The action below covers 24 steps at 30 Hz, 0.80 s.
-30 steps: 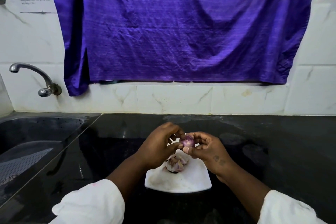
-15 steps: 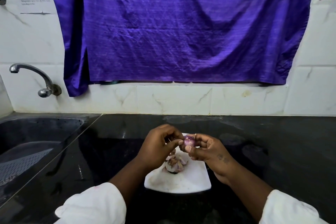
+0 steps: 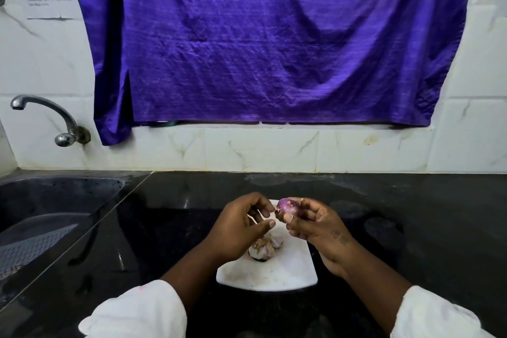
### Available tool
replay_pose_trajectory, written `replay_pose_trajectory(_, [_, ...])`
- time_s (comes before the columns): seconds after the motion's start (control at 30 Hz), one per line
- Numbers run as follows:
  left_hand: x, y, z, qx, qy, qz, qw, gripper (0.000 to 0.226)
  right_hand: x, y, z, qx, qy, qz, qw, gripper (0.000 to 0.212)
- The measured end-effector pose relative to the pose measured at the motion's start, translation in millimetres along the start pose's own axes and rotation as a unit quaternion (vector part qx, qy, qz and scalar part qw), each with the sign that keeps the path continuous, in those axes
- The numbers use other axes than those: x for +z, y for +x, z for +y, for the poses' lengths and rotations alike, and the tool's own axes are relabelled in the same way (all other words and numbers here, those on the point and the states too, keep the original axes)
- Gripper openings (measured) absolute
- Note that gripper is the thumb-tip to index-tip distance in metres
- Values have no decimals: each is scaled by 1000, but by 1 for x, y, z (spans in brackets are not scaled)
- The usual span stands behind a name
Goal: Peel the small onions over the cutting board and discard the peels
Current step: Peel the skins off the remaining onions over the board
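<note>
Observing through the head camera, I report the right hand [image 3: 315, 223] holding the small onion [image 3: 286, 206] in its fingertips, raised above the far edge of the cutting board [image 3: 274, 274]. The left hand [image 3: 241, 225] sits just beside the onion with its fingers curled and its thumb and forefinger a little apart. I cannot tell whether a shred of skin is caught between them.

Risks noted:
- The onion hangs over the board's far edge rather than its middle. In my judgement, any peel coming free here could drop onto the dark bench [image 3: 411, 228] instead of the board, where it would be harder to find and discard.
- The onion looks glossy and mostly bare, and only fingertips hold it. A firm tug from the left could twist it loose, and it could roll off toward the sink [image 3: 55, 200].
- The pile of skins and bulbs [image 3: 263, 248] lies on the board below the left wrist, and a lowered forearm could scatter it.

Change from half a second ago: the left fingertips were then against the onion and now stand slightly clear of it. The onion also sits higher and more exposed in the right hand.
</note>
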State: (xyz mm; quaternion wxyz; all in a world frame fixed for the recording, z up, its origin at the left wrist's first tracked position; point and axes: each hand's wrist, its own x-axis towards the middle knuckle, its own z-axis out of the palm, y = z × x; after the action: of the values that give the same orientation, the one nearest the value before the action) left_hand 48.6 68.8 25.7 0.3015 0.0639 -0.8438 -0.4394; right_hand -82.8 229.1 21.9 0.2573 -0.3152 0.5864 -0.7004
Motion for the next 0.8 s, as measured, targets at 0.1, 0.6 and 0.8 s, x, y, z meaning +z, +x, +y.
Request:
replay_pose_trajectory(0.1, [0, 3, 3, 3, -14, 11, 1000, 37, 2, -1, 1, 3, -1, -1, 1000, 40])
replay_pose_trajectory(0.6, [-1, -2, 0, 40, 96, 6, 995, 16, 2, 1, 2, 47, 109, 22, 993, 33])
replay_pose_trajectory(0.8, [-2, -2, -8, -28, 103, -3, 994, 12, -1, 0, 2, 63, 111, 21, 992, 37])
